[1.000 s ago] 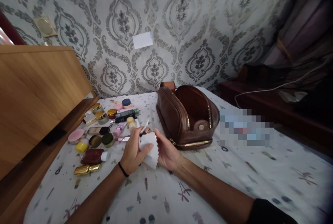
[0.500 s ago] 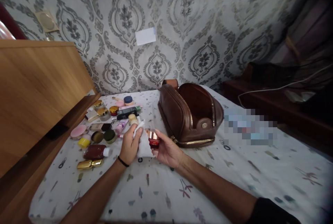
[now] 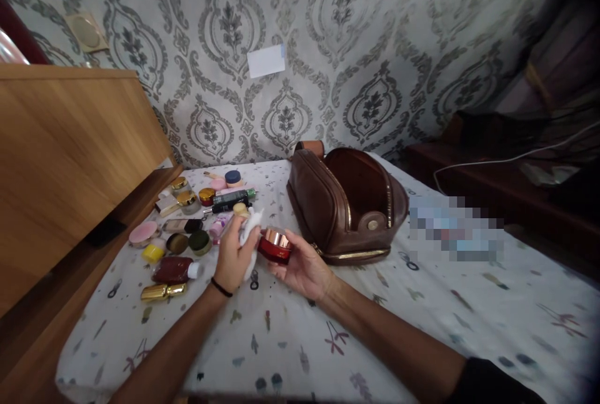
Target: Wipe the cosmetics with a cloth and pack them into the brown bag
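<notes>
A red jar with a shiny copper-coloured lid rests in the fingers of my right hand. Close beside it, my left hand is closed on a crumpled white cloth, which hangs down behind the fingers. The cloth side of my left hand is next to the jar; whether they touch is hard to tell. Behind my right hand stands a brown leather bag, its top unzipped and gaping. Left of my left hand lie several cosmetics, among them a dark red bottle with a white cap and a gold tube.
The patterned white cloth surface reaches the wallpapered wall. A wooden cabinet stands at the left. Farther back are a blue-lidded jar and a black tube. A pixelated patch covers something right of the bag.
The jar has turned, showing more of its red side and lid. The white cloth has drawn away from it to the left, bunched by my left hand. The view has shifted slightly.
</notes>
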Motion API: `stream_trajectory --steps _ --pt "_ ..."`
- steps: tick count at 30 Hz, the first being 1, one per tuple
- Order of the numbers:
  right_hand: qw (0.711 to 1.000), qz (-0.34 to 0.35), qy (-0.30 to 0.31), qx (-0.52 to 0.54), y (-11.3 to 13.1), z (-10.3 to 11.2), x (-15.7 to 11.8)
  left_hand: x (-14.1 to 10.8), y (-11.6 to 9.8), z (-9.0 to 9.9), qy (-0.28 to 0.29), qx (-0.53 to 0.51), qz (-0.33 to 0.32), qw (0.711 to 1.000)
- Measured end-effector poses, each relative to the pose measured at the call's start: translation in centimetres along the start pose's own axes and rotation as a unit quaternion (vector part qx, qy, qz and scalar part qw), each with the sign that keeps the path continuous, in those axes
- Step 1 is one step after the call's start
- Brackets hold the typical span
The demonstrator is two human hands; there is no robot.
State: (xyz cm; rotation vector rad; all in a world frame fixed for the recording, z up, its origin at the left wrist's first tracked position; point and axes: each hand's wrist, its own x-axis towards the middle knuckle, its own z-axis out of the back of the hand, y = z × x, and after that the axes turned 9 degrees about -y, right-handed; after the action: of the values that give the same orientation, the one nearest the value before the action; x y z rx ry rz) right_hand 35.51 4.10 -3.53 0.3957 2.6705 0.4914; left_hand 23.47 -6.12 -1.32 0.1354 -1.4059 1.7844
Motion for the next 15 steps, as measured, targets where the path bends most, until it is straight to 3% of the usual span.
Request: stream_trajectory --steps 2,5,15 --pt "1.000 0.014 0.002 -0.002 0.0 -0.1 0.1 -0.7 -0.5 -0.4 0.038 -0.068 0.002 0.997" --pt "0.999 0.032 -0.001 0.010 0.3 -0.3 0.2 -1.2 -0.7 -0.7 0.052 -0.120 -0.006 0.991" --pt "0.998 0.050 -0.031 0.002 0.4 -0.2 0.5 -1.1 0.6 -1.2 0.079 -0.092 -0.017 0.992"
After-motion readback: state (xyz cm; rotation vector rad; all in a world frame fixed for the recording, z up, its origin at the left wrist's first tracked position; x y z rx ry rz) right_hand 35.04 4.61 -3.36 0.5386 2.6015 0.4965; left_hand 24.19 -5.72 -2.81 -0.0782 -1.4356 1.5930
